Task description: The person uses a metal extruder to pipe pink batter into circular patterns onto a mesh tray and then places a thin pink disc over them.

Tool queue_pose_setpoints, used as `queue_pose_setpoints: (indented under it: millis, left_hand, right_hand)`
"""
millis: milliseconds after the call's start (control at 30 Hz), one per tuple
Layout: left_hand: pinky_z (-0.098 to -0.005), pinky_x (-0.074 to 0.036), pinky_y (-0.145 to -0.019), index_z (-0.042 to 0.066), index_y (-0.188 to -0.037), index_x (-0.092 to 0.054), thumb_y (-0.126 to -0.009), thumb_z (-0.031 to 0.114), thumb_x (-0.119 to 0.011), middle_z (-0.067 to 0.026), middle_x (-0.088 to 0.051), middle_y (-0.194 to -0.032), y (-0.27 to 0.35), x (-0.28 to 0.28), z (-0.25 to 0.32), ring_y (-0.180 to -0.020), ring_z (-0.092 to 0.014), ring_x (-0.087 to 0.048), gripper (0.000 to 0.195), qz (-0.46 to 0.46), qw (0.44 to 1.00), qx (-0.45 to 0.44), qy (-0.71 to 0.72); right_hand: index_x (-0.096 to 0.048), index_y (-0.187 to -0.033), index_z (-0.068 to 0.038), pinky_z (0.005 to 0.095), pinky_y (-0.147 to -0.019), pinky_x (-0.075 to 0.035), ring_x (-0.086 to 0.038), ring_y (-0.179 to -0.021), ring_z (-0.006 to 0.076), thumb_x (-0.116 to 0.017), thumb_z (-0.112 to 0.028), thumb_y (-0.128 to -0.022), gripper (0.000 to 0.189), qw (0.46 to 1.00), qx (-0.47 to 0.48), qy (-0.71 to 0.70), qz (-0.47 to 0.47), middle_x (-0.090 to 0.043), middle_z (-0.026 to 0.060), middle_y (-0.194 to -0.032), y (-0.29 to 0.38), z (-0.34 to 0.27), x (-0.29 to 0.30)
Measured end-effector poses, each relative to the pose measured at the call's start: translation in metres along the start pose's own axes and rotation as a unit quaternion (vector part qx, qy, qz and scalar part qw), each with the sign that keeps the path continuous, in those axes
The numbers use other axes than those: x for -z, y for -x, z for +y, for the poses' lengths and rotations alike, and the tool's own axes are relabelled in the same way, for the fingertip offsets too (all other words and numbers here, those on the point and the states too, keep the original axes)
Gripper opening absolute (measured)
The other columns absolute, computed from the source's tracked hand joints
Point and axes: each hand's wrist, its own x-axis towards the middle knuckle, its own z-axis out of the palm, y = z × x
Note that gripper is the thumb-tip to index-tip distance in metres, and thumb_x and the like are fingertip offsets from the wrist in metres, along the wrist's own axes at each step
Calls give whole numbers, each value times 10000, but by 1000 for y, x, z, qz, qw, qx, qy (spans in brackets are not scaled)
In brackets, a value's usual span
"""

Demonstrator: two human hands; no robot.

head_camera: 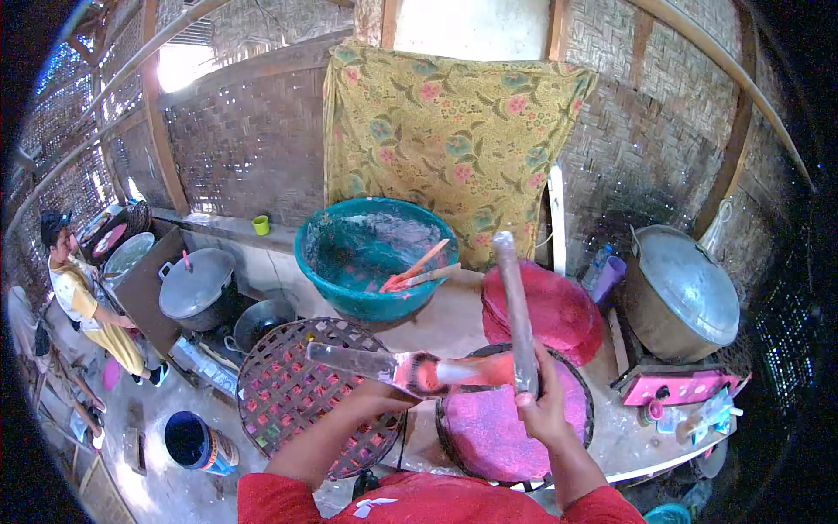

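A hand press, smeared with pink paste, spans the space between my hands. My left hand (386, 397) grips its body, whose flat handle (350, 361) points left beside a short cylinder (419, 373). My right hand (545, 409) holds the plunger's crossbar (516, 308), which stands nearly upright. A pink-coated plunger rod (481, 371) joins the crossbar to the cylinder. Under my right hand lies a round pink sheet (491, 429) on a dark-rimmed round tray. Below my left forearm is an openwork woven tray (281, 393) with pink pieces showing through its gaps.
A green plastic basin (327, 281) holds paste-smeared wooden sticks (425, 265). Round red-pink sheets (537, 304) are stacked right of it. Large lidded pots stand right (681, 295) and left (196, 281). A bucket (196, 442) sits on the floor; a person (91, 301) stands far left.
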Motion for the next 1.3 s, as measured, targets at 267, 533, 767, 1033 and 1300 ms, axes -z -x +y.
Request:
queue_pose_setpoints:
  millis: [267, 533, 767, 1033, 1300]
  left_hand:
    - [-316, -467, -787, 41, -1076, -575, -710, 281, -726, -112, -637, -974, -4, -27, 44, -879, -176, -592, 464, 72, 967, -222, -100]
    - [-332, -480, -721, 22, -950, -604, -688, 259, -746, -115, -640, -876, -29, -78, 54, -791, -194, -600, 380, -73, 938, -338, -26]
    - [-330, -479, -762, -11, -1090, -504, -659, 217, -772, -118, -612, -959, -34, -111, 40, -864, -204, -594, 556, -2, 912, -410, 24]
    - [-508, -315, -997, 210, -1429, -65, -761, 617, -550, -163, -267, -1407, -24, -132, 143, -1221, -357, -374, 920, -190, 696, -443, 532]
    - [-441, -354, -975, -25, -1323, -321, -754, 780, -281, -164, -430, -1298, -84, -149, 135, -1162, -267, -457, 987, -249, 655, -321, 638]
  right_hand:
    - [-242, -1388, -41, 358, -990, -346, -439, -1211, 268, -723, -325, -730, 863, 988, 16, 112, -107, -438, 186, -1315, -2, -24, 21]
    - [-258, -1394, -84, 355, -929, -409, -514, -1141, 286, -715, -283, -739, 823, 970, -17, 171, -170, -484, 201, -1267, 9, -38, 35]
    - [-283, -1342, 39, 366, -938, -382, -501, -1121, 293, -512, -637, -771, 914, 892, -280, -99, -341, -474, 208, -1249, 38, -16, 98]
    - [-305, -1315, 87, 426, -916, -403, -535, -1046, 367, -450, -764, -693, 1064, 688, -391, -494, -362, -512, 272, -1164, 113, 30, 130]
    - [-285, -1328, 73, 435, -912, -405, -541, -1026, 378, -446, -752, -703, 1048, 698, -415, -452, -369, -514, 282, -1149, 79, 49, 172]
